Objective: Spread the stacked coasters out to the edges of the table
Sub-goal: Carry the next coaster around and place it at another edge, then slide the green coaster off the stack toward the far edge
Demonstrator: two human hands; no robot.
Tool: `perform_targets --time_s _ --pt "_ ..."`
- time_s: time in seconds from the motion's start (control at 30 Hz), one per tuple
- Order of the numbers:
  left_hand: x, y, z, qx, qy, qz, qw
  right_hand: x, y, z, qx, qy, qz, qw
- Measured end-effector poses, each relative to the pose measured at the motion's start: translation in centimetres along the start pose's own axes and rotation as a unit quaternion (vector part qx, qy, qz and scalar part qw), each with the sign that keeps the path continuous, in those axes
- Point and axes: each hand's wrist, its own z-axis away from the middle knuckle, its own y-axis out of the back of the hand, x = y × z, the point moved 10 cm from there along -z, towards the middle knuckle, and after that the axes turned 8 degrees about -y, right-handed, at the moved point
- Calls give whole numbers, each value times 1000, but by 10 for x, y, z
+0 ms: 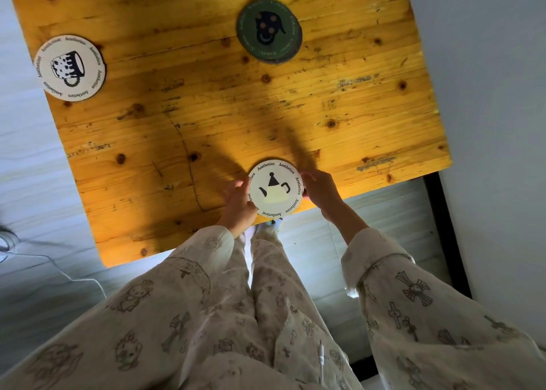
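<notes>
Your left hand (237,203) and right hand (320,190) pinch the teapot coaster (276,188) by its opposite rims at the near edge of the wooden table (206,117). A mug coaster (69,68) lies by the left edge, while the green stack (269,31), topped by a dog-face coaster, sits toward the far side.
</notes>
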Motion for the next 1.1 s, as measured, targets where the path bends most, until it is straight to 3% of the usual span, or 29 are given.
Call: perform_targets --time_s 0.37,0.53,0.73,0.93,1.1 --pt "-9 12 -11 -5 16 36 999 -6 7 -2 21 -9 21 1000" --pt "1 56 -36 34 -32 -78 996 -43 21 -7 62 39 63 995" --pt "45 104 -101 39 -112 -269 956 -124 37 -35 98 133 119 979" --pt "57 125 -162 -7 -68 -352 933 -210 44 -84 112 220 200 948" --pt "55 122 -174 -10 -26 -346 938 -265 44 -117 144 299 291 897"
